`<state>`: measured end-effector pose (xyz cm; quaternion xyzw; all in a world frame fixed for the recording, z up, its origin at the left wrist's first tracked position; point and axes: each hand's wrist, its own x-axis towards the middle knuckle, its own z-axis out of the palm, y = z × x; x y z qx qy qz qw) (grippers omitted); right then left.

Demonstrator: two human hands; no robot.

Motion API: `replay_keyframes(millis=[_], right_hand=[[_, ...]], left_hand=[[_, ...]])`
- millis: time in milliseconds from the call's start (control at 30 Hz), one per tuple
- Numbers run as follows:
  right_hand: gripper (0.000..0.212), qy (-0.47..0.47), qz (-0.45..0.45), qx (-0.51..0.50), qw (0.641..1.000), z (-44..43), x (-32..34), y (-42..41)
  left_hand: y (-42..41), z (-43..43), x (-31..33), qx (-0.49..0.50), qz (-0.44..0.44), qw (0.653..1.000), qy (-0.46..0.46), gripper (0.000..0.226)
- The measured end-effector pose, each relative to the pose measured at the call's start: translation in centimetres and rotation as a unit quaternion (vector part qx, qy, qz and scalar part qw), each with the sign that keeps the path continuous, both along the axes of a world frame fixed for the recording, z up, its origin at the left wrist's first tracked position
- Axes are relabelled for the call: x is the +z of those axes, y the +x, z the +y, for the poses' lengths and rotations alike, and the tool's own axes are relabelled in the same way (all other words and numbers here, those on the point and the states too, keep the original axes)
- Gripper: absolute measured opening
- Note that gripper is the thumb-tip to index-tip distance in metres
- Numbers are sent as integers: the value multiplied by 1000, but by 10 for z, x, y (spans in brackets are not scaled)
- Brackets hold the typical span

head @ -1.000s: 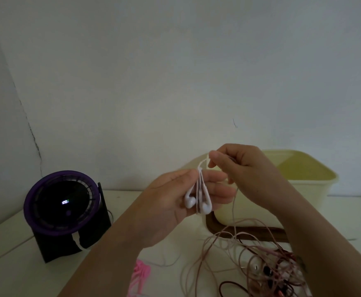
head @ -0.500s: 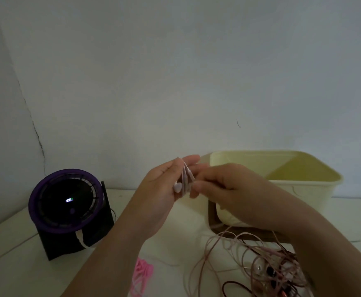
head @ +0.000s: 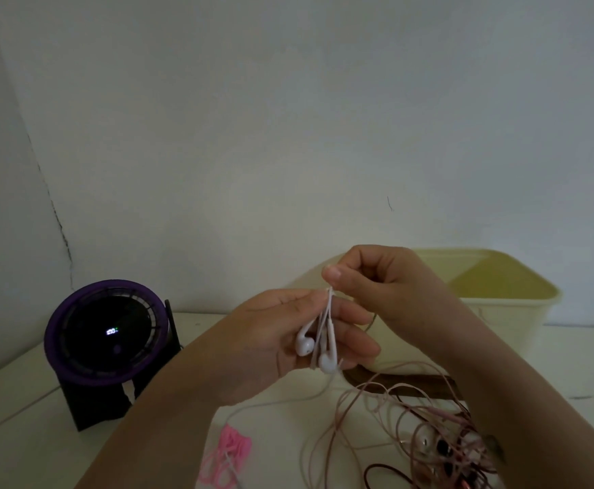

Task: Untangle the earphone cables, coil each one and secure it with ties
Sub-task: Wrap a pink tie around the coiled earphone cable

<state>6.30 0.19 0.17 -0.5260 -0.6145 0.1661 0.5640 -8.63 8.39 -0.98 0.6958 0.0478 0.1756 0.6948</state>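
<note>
Two white earbuds (head: 318, 349) hang on their thin white cable across the fingers of my left hand (head: 281, 344), which holds the cable loops between thumb and fingers above the table. My right hand (head: 383, 284) is just above and to the right, pinching the top of the same white cable between thumb and forefinger. Below the hands a tangle of pinkish and dark red earphone cables (head: 426, 435) lies on the white table (head: 6, 435). A small heap of pink ties (head: 228, 457) lies near the front edge.
A purple-rimmed black fan (head: 106, 342) on a black stand is at the left. A pale yellow plastic tub (head: 500, 305) stands at the back right against the wall, with a dark brown strip (head: 401, 381) in front of it.
My right hand rose from beside the left hand's fingers, drawing the white cable up. The earbuds, bunched in the left fingers half a second ago, hang down across them again.
</note>
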Motion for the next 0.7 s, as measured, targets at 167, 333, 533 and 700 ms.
replay_keyframes(millis=[167, 333, 533, 700], right_hand=[[30, -1, -18, -14, 1000, 5, -6, -2], [30, 21, -7, -17, 1000, 6, -7, -8], [38, -15, 43, 17, 999, 19, -22, -6], [27, -113, -83, 47, 989, 16, -27, -12]], left_hand=[[-13, 7, 5, 40, 67, 987, 142, 36], [-17, 6, 4, 12, 100, 988, 116, 37], [-12, 12, 8, -94, -87, 987, -102, 41], [-3, 16, 7, 71, -180, 964, -184, 46]])
